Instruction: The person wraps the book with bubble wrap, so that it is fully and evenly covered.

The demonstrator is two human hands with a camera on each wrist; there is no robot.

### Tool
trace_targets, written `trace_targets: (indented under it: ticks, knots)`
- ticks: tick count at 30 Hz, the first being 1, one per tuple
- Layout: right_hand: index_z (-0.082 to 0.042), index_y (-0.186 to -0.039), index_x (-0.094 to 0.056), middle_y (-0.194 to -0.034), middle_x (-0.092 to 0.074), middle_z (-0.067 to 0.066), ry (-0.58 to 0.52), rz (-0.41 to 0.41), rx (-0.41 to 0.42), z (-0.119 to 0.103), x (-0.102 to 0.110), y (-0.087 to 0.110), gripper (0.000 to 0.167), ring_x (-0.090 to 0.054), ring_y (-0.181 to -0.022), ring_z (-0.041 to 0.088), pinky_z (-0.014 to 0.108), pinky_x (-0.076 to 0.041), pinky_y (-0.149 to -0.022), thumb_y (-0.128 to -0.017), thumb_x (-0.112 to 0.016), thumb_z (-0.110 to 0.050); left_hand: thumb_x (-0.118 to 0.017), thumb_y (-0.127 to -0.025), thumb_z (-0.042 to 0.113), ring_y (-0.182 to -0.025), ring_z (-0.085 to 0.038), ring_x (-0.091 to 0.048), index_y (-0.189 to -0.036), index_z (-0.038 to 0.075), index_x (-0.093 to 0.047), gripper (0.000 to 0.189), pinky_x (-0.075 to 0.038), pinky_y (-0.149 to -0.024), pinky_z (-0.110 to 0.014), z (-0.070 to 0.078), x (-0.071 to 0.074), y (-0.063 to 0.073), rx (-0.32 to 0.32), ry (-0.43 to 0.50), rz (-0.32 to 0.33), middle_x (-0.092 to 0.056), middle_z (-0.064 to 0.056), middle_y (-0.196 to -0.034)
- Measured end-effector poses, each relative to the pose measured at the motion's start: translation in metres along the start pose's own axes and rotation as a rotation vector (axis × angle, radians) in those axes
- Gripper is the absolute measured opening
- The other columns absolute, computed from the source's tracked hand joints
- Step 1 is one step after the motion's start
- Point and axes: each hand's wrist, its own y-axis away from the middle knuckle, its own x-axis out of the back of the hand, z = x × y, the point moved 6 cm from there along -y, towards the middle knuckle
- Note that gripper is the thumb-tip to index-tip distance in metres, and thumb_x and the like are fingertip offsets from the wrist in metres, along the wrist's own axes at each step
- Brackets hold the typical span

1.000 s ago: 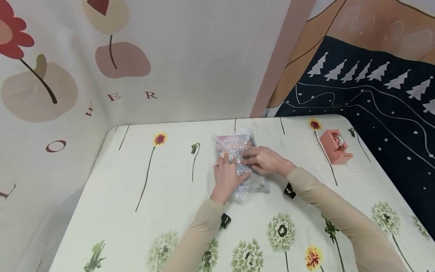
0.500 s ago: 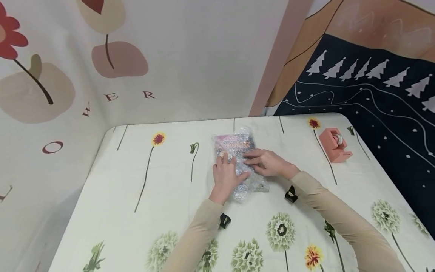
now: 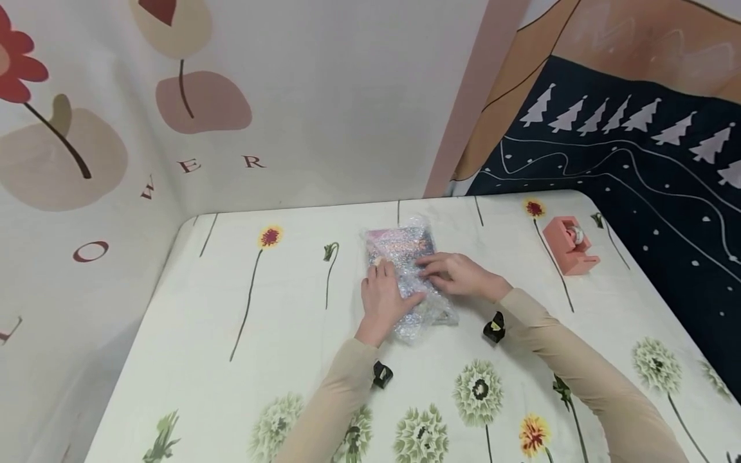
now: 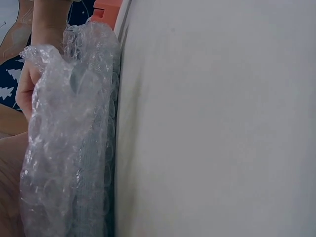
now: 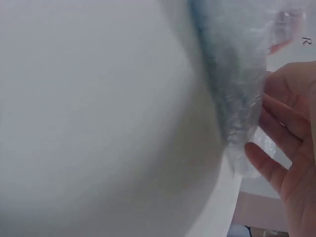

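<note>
A flat, book-like item with a pink and dark cover lies on the table inside clear bubble wrap (image 3: pixel 399 244). My left hand (image 3: pixel 382 299) rests on the wrap's left part, fingers extended and thumb spread out to the right. From the right, my right hand (image 3: pixel 463 276) touches the top of the wrap with loosely bent fingers. In the right wrist view the fingers and thumb of the right hand (image 5: pixel 296 118) are spread along the edge of the wrap (image 5: pixel 237 89). The left wrist view shows crumpled wrap (image 4: pixel 69 148) with the layered edge of the item faintly visible through it.
A pink tape dispenser (image 3: pixel 570 247) with a roll in it stands at the back right of the table. The table (image 3: pixel 301 308) has a white flower-print cover. Printed cloth walls (image 3: pixel 347 116) rise behind it and along its right side.
The left hand's fingers have drawn closer together on the wrap. The right hand's fingers have slid slightly to the right. The package stays in place.
</note>
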Motion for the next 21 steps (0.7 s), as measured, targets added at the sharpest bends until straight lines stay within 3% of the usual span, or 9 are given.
trace_targets:
  ticks: [4, 8, 14, 21]
  knots:
    - [-0.01, -0.119, -0.066, -0.119, -0.059, 0.017, 0.11, -0.016, 0.064, -0.008, -0.003, -0.008, 0.043, -0.055, -0.108, 0.031, 0.045, -0.047, -0.089, -0.079, -0.057, 0.005, -0.07, -0.069, 0.064, -0.107, -0.029, -0.047, -0.122, 0.0, -0.046, 0.086, -0.044, -0.082, -0.042, -0.002, 0.0, -0.001, 0.016, 0.051, 0.007, -0.051, -0.012, -0.118]
    - [-0.015, -0.115, -0.069, -0.115, -0.059, 0.017, 0.176, -0.024, 0.087, -0.013, -0.006, -0.014, 0.044, -0.053, -0.106, 0.031, 0.044, -0.048, -0.084, -0.078, -0.057, 0.006, -0.07, -0.069, 0.064, -0.109, -0.03, -0.046, -0.125, -0.001, -0.045, 0.089, -0.043, -0.083, -0.042, -0.002, -0.001, -0.001, 0.013, 0.054, 0.012, -0.05, -0.013, -0.122]
    - [-0.014, -0.117, -0.068, -0.118, -0.058, 0.015, 0.127, -0.035, 0.028, -0.01, -0.005, -0.014, 0.046, -0.052, -0.113, 0.03, 0.047, -0.038, -0.1, -0.079, -0.054, 0.008, -0.07, -0.069, 0.064, -0.111, -0.03, -0.044, -0.126, 0.0, -0.045, 0.089, -0.042, -0.085, -0.042, -0.002, -0.002, -0.001, 0.018, 0.056, -0.001, -0.048, -0.014, -0.125]
    - [-0.011, -0.118, -0.066, -0.119, -0.057, 0.015, 0.118, -0.03, -0.011, -0.008, -0.008, -0.013, 0.043, -0.049, -0.116, 0.033, 0.048, -0.042, -0.094, -0.081, -0.054, 0.008, -0.067, -0.071, 0.065, -0.119, -0.033, -0.04, -0.128, -0.002, -0.047, 0.09, -0.04, -0.09, -0.045, -0.003, -0.003, 0.0, 0.012, 0.051, -0.018, -0.043, -0.017, -0.135]
